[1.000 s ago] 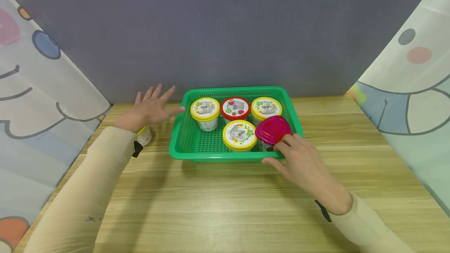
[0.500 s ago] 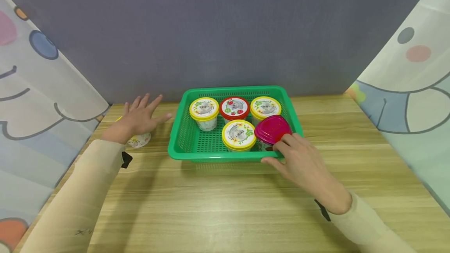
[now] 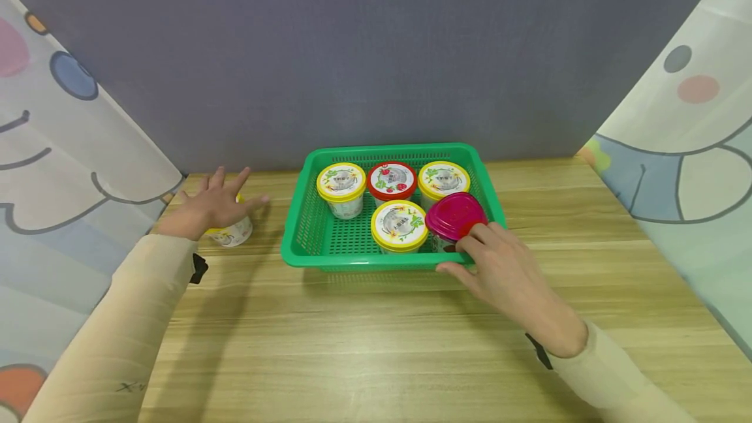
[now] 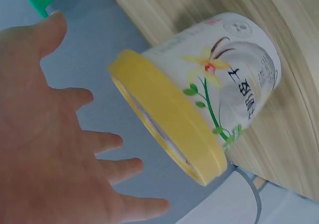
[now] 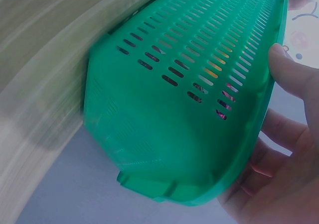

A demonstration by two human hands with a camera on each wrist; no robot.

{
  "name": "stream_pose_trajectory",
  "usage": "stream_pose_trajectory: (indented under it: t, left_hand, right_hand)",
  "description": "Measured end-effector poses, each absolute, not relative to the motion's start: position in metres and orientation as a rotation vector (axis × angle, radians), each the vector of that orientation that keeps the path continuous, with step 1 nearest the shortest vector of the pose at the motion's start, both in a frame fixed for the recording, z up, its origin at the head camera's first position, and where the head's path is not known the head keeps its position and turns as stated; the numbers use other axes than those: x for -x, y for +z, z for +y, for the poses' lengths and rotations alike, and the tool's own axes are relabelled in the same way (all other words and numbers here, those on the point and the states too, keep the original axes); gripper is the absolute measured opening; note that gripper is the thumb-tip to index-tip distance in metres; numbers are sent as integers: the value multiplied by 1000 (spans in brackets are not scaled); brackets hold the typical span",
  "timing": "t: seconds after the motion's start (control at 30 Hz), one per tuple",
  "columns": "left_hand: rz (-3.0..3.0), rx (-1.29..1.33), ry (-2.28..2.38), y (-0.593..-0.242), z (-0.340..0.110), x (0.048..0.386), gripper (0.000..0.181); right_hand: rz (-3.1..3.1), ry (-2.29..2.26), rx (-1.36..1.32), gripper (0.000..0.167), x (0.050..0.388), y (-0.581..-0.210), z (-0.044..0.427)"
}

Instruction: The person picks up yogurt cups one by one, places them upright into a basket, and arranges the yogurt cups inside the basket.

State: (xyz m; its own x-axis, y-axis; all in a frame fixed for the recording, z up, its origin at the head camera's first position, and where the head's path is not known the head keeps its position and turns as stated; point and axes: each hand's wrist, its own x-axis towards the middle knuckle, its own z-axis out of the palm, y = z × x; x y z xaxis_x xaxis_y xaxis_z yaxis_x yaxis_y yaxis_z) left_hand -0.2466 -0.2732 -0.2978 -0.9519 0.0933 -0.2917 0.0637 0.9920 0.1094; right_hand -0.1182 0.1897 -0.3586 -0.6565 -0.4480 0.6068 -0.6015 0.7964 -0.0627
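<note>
My left hand (image 3: 214,207), fingers spread, hovers over a yellow-lidded ice cream tub (image 3: 236,232) left of the basket. In the left wrist view the tub (image 4: 204,84) bears a yellow flower print, and a gap shows between it and the fingers. At the front right corner of the green plastic basket (image 3: 364,260), my right hand (image 3: 508,273) grips the rim, thumb outside and fingers over the edge. Those fingertips lie close to a container with a magenta lid (image 3: 455,214); whether they touch it I cannot tell.
Inside the basket stand a yellow-lidded tub (image 3: 341,181) at back left, a red-lidded tub (image 3: 392,181), another yellow one (image 3: 444,179) at back right and one (image 3: 399,226) in front. A grey wall panel (image 3: 376,51) rises behind the wooden table (image 3: 376,344).
My left hand has moved left and a little toward me, away from the basket's left side to above the lone tub. The right hand and the basket have stayed put.
</note>
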Motion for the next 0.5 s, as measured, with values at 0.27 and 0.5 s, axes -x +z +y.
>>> stream_pose_trajectory:
  t: [0.27, 0.5]
  left_hand:
    - [2736, 17, 192, -295, -286, 243, 112]
    - [2725, 14, 163, -298, -294, 246, 107]
  right_hand:
    - [-2409, 330, -771, 42, 118, -357, 189]
    - [-2410, 340, -775, 41, 118, -358, 190]
